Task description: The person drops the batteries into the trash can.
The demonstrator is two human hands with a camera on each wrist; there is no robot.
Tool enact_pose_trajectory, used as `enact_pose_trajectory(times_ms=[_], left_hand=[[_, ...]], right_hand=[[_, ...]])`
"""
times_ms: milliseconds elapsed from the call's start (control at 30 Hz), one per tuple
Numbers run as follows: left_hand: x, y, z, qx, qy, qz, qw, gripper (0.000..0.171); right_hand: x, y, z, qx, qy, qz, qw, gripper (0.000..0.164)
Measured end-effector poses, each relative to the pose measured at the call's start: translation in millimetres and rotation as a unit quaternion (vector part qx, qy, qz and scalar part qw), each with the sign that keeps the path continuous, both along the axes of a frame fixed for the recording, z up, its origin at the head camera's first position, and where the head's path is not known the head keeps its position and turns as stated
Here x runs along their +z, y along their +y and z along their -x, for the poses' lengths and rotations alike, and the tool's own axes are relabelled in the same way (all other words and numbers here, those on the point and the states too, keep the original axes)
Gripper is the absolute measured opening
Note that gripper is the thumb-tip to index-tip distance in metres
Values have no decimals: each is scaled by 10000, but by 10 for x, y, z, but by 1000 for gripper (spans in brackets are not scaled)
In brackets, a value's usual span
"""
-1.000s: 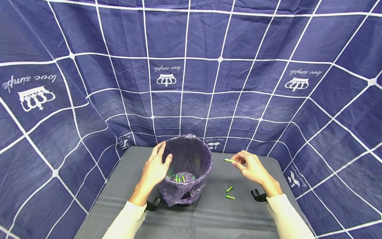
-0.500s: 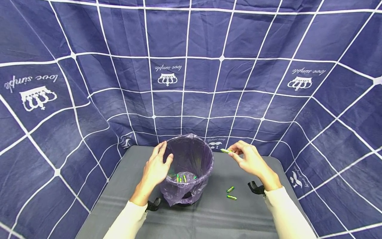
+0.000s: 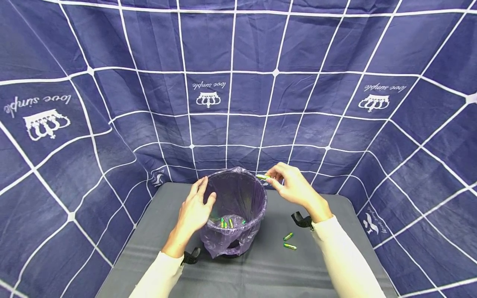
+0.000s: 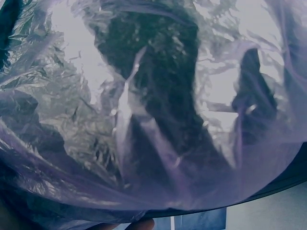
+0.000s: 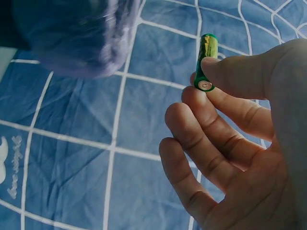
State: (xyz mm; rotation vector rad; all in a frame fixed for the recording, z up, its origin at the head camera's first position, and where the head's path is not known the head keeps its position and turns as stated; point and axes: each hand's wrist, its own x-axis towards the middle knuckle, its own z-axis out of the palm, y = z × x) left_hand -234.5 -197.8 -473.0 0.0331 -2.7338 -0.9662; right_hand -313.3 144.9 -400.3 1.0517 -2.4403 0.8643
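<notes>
In the head view my right hand (image 3: 294, 186) is raised at the right rim of a bin lined with a thin purple bag (image 3: 260, 215). It pinches a green and yellow battery (image 5: 207, 50) between thumb and fingers, and the right wrist view shows the flat end facing the camera. My left hand (image 3: 193, 211) rests at the bin's left rim, fingers extended and thumb apart over the opening. Several similar batteries (image 3: 230, 223) lie at the bottom of the bin. The left wrist view is mostly filled by the crinkled bag (image 4: 158, 120), with fingertips (image 4: 144, 224) at its lower edge.
Two loose batteries, one (image 3: 288, 236) behind the other (image 3: 290, 246), lie on the grey surface (image 3: 268, 273) right of the bin. A blue cloth with white grid lines (image 3: 246, 95) encloses the back and sides. Black straps (image 3: 302, 220) circle both wrists.
My right hand has moved left and slightly up with the battery, from above the surface to the bin's right rim. The left hand and the loose batteries have stayed put.
</notes>
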Motion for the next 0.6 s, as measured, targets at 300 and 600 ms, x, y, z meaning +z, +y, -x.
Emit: enact_pose_trajectory(times_ms=[300, 600], left_hand=[[-13, 7, -8, 4, 17, 18, 10000, 72], [-13, 12, -9, 25, 144, -3, 9999, 71]], right_hand=[[156, -355, 91, 345, -201, -224, 9990, 5], [280, -725, 196, 417, -344, -679, 9962, 7]])
